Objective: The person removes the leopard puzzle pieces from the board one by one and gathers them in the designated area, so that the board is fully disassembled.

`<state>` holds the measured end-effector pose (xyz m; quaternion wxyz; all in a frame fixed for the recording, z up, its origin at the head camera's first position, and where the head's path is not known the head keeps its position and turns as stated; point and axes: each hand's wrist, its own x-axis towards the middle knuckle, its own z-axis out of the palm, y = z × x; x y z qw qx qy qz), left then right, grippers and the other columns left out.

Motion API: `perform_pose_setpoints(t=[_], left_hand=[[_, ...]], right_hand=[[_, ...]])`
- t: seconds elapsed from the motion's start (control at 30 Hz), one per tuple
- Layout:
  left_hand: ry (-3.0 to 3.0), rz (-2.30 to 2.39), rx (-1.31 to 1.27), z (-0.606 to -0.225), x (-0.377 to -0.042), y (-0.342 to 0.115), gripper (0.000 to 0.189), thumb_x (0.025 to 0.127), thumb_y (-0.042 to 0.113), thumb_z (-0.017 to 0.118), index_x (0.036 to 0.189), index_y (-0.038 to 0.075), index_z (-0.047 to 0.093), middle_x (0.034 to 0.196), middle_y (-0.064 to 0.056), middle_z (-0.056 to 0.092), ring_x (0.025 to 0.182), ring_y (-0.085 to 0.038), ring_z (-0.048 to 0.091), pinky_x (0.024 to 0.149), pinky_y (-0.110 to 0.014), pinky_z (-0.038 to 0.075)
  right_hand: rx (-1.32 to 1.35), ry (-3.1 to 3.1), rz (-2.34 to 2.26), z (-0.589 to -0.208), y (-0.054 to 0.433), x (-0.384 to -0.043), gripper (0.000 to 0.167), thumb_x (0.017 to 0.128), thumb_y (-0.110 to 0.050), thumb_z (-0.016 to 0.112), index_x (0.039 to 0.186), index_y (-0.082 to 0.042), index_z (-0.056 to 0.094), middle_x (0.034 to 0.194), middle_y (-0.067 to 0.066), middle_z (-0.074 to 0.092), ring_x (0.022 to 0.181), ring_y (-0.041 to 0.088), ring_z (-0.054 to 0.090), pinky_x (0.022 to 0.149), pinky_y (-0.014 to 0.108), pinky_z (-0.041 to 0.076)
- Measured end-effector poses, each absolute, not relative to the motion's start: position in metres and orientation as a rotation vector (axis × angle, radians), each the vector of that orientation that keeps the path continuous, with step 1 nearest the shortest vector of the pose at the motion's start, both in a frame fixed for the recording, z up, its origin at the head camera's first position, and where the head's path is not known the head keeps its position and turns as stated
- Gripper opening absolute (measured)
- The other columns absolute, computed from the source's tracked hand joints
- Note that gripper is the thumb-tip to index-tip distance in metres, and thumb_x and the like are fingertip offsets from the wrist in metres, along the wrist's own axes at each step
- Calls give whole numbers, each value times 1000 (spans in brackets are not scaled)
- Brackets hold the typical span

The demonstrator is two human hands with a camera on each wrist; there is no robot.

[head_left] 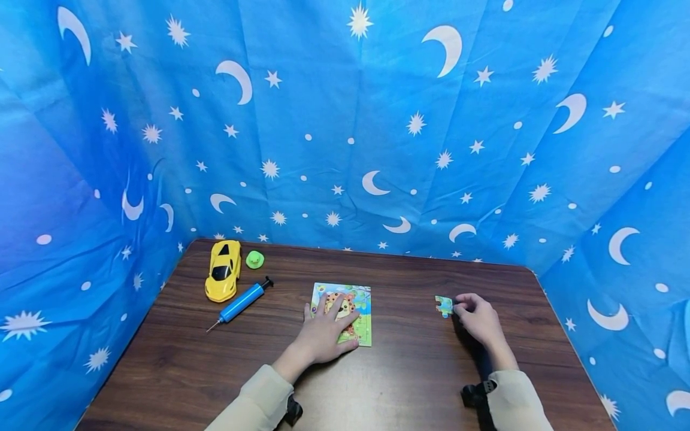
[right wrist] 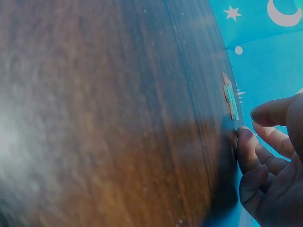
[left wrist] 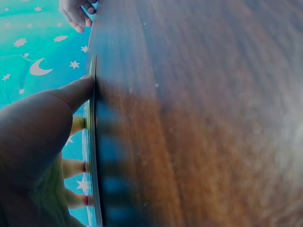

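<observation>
My left hand (head_left: 323,333) rests on a square jigsaw puzzle (head_left: 364,323) with a spotted cartoon animal on it. Its fingers are spread over the picture and hide part of it. The left wrist view shows the thumb (left wrist: 78,92) at the puzzle's thin edge. To the right, a small puzzle piece (head_left: 444,306) in blue and green lies on the table. Beside it is my right hand (head_left: 478,318), fingers loosely bent, with fingertips close to the piece's right side. In the right wrist view a gap shows between the thumb and fingers and the piece (right wrist: 230,97).
A yellow toy car (head_left: 223,271), a small green toy duck (head_left: 255,259) and a blue toy syringe (head_left: 241,303) with a thin tip lie at the table's left side. A blue curtain (head_left: 323,120) with moons and stars surrounds the brown wooden table (head_left: 404,383).
</observation>
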<state>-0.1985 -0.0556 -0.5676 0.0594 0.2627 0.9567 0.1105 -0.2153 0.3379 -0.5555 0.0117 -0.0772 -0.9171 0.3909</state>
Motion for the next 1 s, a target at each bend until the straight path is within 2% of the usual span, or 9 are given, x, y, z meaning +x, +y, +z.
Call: perform_pose_setpoints(t=[0.3, 0.63, 0.8, 1.0], left_hand=[[2921, 327, 805, -568, -198, -56, 67, 99, 67, 54, 159, 39, 43, 171, -10, 21, 153, -52, 16, 106, -82, 25], [2975, 323, 801, -567, -195, -70, 70, 98, 68, 54, 160, 37, 42, 170, -13, 23, 151, -54, 18, 106, -83, 22], [2957, 321, 757, -566, -193, -85, 73, 96, 70, 57, 160, 38, 42, 171, -13, 22, 151, -55, 18, 106, -83, 22], [2912, 355, 715, -568, -190, -94, 71, 97, 69, 55, 161, 40, 40, 172, -12, 18, 150, -55, 18, 106, -83, 20]], right_hand=[[-240, -2847, 1222, -552, 335, -213, 29, 104, -15, 60, 126, 2, 63, 105, 16, 64, 74, 21, 63, 64, 34, 53], [-175, -2810, 1267, -548, 303, -219, 27, 104, -17, 61, 126, -1, 64, 108, 16, 64, 68, 20, 65, 59, 32, 55], [-83, -2805, 1317, -547, 277, -223, 26, 103, -15, 63, 125, -1, 65, 104, 13, 63, 68, 21, 65, 62, 33, 56], [18, -2820, 1321, -547, 239, -228, 22, 100, -11, 66, 121, -2, 67, 98, 8, 64, 78, 20, 64, 71, 37, 56]])
